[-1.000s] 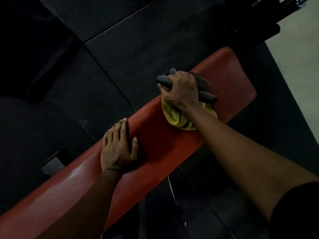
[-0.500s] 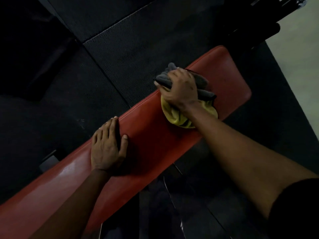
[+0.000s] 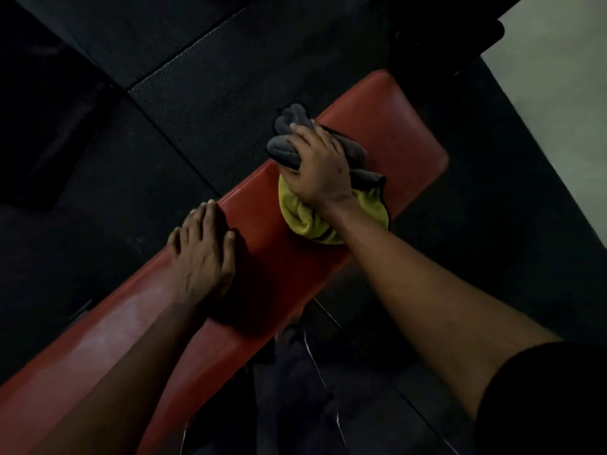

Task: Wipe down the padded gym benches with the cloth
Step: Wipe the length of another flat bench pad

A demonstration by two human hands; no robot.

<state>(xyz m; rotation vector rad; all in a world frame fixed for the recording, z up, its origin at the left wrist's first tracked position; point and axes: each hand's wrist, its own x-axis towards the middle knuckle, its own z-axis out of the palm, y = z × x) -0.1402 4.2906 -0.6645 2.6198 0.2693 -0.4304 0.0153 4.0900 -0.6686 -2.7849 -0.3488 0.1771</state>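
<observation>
The right hand (image 3: 317, 165) still grips the bunched yellow-and-grey cloth (image 3: 305, 221) on the red bench (image 3: 394, 126), now nearer the left hand (image 3: 203, 254), which stays pressed flat, fingers straight.

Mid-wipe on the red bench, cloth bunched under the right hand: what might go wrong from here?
1. The cloth is bunched under the right hand, so it likely touches only a narrow strip of the bench; patches may be missed.
2. Its grey folds hang past the bench's far edge and might slip from the grip onto the floor mat.
3. The left hand lies flat on the bench; the area beneath it may go unwiped.
</observation>
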